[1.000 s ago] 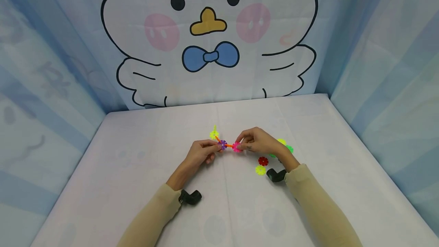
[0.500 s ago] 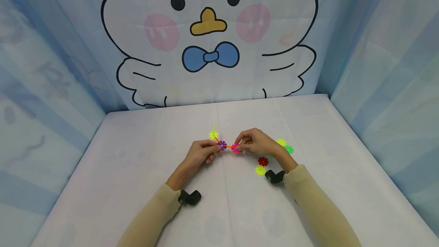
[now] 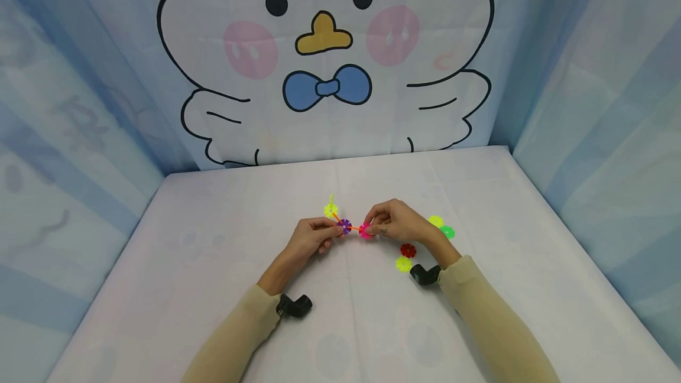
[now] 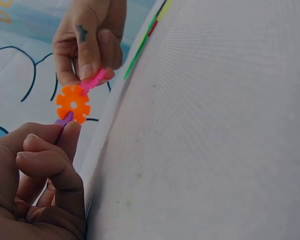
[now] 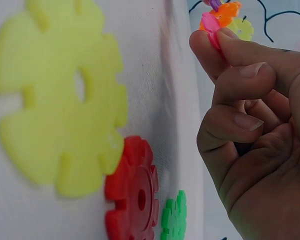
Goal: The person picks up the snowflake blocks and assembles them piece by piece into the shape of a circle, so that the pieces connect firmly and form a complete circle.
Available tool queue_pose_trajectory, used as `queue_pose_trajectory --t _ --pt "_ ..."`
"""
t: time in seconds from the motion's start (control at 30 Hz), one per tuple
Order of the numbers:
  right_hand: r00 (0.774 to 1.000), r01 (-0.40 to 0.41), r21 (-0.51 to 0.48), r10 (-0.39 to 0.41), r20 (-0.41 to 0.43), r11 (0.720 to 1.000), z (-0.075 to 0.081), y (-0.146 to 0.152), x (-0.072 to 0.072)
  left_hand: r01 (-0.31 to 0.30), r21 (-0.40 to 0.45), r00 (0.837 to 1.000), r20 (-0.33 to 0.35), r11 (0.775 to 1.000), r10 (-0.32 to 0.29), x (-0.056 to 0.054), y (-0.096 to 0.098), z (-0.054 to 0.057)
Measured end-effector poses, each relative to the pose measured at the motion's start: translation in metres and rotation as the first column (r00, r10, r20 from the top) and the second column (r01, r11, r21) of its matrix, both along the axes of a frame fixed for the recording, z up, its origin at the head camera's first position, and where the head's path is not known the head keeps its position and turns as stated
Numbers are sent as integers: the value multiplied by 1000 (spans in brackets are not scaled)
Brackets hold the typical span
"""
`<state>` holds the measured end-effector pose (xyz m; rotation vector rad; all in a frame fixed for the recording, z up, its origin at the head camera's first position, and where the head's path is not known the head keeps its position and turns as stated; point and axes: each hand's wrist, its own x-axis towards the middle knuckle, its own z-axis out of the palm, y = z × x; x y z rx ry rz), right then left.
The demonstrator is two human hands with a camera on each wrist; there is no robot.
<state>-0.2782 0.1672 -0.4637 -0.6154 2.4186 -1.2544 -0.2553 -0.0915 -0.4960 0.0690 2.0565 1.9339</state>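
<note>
My left hand (image 3: 311,236) pinches a purple notched plastic disc (image 3: 345,226) between thumb and fingertips. A pink disc (image 3: 364,230) is held by its edge in the fingertips of my right hand (image 3: 396,221). Between them an orange disc (image 4: 82,104) joins the purple and pink ones, its face visible in the left wrist view. Beyond the purple disc the chain runs on through an orange piece (image 3: 336,216) to a yellow disc (image 3: 330,210), with a thin yellow piece (image 3: 331,198) standing at its far end. My left fingers hide part of the purple disc.
Right of the chain lie loose discs: a red one (image 3: 408,250), a yellow one (image 3: 404,264), another yellow (image 3: 436,221) and a green one (image 3: 448,232). My right forearm passes over this group. A white cloth covers the table (image 3: 223,265), and a printed curtain (image 3: 324,129) stands behind it.
Both hands keep their hold on the chain. My right hand and the joined discs have shifted very slightly left and toward me.
</note>
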Motion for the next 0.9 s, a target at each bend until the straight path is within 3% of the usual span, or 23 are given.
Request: queue_pose_trajectory --t 0.27,0.6,0.9 --pt "999 9 25 -8 -31 1000 0 -2 2 9 -1 1000 -8 1000 -9 1 -1 -1" --pt "1000 -7 -13 7 -18 1000 -2 0 2 22 -5 1000 16 1000 -22 0 -2 -2" --pt "1000 -17 -47 17 4 999 -6 -1 -1 28 -10 1000 -2 1000 -28 0 -2 -1"
